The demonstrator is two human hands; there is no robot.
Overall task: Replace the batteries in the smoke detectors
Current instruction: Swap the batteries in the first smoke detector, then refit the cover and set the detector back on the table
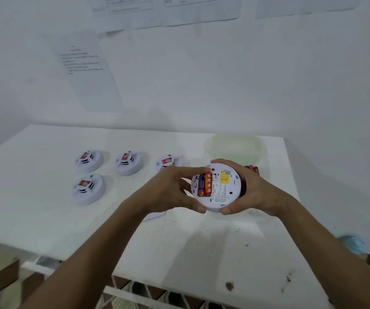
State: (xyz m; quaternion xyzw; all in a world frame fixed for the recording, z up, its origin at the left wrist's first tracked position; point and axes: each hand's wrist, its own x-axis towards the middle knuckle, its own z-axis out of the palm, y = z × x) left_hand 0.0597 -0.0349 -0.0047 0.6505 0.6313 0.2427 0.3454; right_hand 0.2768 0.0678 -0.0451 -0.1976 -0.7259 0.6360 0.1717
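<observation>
Both hands hold one smoke detector (216, 187) above the white desk (179, 241), its back turned up toward the camera. The left hand (170, 190) grips its left edge, thumb at the near rim and a finger reaching over the open battery slot. The right hand (251, 188) is clamped on the right edge, thumb at the near rim. Two batteries (204, 184) lie side by side in the slot, one blue and one orange-red, beside a yellow sticker (224, 177). Four more detectors sit on the desk to the left: three in a far row (88, 160) (127, 162) (167, 162) and one nearer (88, 189). A pale lidded container (235, 144) stands behind the hands, with loose batteries (252, 168) just beside it. Papers (86, 70) hang on the wall.
</observation>
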